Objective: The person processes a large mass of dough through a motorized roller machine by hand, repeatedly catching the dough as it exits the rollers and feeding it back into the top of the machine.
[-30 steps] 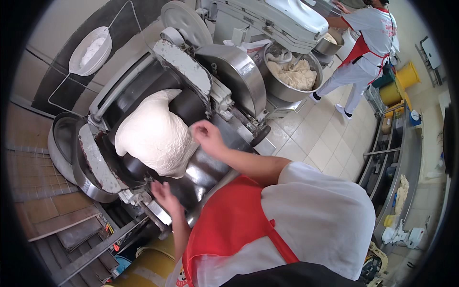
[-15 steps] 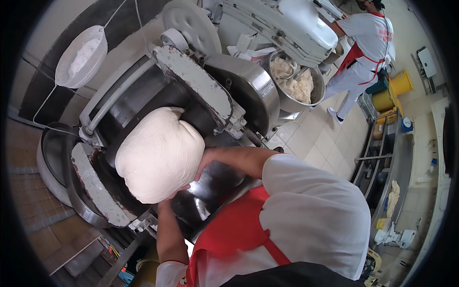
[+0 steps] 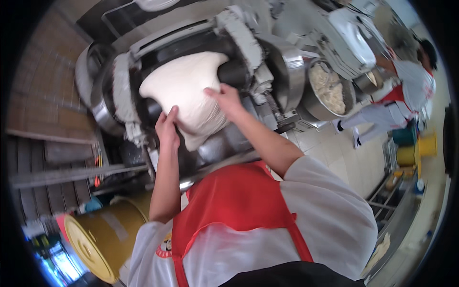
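A large pale mass of dough (image 3: pixel 184 79) lies on the dark rollers of a worn metal dough sheeter (image 3: pixel 126 83), drooping toward its steel front tray (image 3: pixel 213 150). My left hand (image 3: pixel 168 126) grips the dough's lower-left edge, thumb upward, some fingers hidden against it. My right hand (image 3: pixel 225 101) holds the right side, fingertips against the surface and partly bent.
Right of the sheeter, a steel bowl of dough (image 3: pixel 337 99) stands below a white machine (image 3: pixel 351 40). A co-worker (image 3: pixel 411 88) bends farther right, beside yellow buckets (image 3: pixel 425 143). A yellow drum (image 3: pixel 98 229) and tray rack (image 3: pixel 48 177) are at left.
A second ago my hands were apart from the dough; half a second ago they cupped its underside. Now they grip its sides, and its upper part spreads across the rollers. The view has shifted.
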Available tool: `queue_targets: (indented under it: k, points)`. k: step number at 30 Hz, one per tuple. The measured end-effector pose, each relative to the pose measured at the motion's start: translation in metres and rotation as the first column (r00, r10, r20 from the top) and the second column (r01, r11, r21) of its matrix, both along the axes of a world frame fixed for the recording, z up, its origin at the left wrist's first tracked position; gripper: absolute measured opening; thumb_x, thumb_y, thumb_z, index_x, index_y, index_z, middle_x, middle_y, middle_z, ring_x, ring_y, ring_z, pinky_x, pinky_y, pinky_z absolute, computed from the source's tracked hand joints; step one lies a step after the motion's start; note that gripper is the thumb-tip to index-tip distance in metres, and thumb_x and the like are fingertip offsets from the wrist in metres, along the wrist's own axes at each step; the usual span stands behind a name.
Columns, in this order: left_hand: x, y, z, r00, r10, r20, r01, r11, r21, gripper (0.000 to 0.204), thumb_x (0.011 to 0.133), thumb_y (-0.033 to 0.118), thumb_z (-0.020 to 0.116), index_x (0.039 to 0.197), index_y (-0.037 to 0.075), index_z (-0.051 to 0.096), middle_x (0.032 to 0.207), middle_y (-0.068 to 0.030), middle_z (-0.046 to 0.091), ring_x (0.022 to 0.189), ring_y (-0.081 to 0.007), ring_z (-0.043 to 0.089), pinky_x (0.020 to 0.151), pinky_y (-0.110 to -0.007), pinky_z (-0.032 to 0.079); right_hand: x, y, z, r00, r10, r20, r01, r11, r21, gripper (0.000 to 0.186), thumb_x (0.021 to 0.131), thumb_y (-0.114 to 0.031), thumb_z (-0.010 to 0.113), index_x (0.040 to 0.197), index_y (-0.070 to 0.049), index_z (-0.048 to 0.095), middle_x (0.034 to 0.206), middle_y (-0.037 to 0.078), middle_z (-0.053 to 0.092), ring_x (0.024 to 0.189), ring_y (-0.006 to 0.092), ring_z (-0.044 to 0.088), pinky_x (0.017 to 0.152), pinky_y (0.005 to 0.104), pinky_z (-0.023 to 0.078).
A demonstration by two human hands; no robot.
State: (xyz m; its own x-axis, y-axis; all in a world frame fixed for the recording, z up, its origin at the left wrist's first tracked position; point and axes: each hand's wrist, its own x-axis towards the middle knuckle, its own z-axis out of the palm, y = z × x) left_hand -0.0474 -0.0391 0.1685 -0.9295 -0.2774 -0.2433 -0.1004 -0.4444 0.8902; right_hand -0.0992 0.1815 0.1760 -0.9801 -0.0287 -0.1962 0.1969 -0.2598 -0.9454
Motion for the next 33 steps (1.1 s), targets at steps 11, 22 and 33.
queue_targets:
  k: [11,22,33]
  points:
    - [0.084,-0.001,-0.156,0.939,0.118,0.323,0.069,0.855,-0.515,0.07,0.09,0.019,0.075,0.147,-0.003,0.042,0.147,-0.0215,0.051,0.138,-0.0292,0.049,0.116,-0.04,0.036,0.065,0.053,-0.131,0.975,0.025,0.223,-0.106,0.925,0.363,0.057,0.087,-0.021,0.077,0.135,0.002,0.055,0.113,0.012,0.066,0.106,0.022,0.065,0.089,0.0322,0.052]
    - [-0.029,-0.018,-0.189,0.805,-0.53,0.266,0.579,0.799,-0.163,0.085,0.069,0.01,0.092,0.144,0.002,0.051,0.144,-0.0147,0.055,0.135,-0.0284,0.047,0.114,-0.041,0.038,-0.04,0.026,-0.114,0.707,0.694,0.14,-0.651,0.561,0.511,0.067,0.065,-0.025,0.094,0.126,-0.008,0.07,0.125,0.01,0.071,0.117,0.0238,0.063,0.105,0.036,0.046]
    - [-0.005,0.011,-0.093,0.947,-0.321,0.014,0.32,0.945,0.063,0.076,0.079,0.01,0.083,0.144,-0.003,0.046,0.145,-0.0159,0.051,0.13,-0.0298,0.05,0.113,-0.043,0.039,0.016,0.018,-0.05,0.98,0.133,0.148,-0.11,0.981,-0.158,0.075,0.072,-0.023,0.09,0.132,0.007,0.059,0.125,0.019,0.067,0.118,0.0284,0.063,0.1,0.038,0.05]
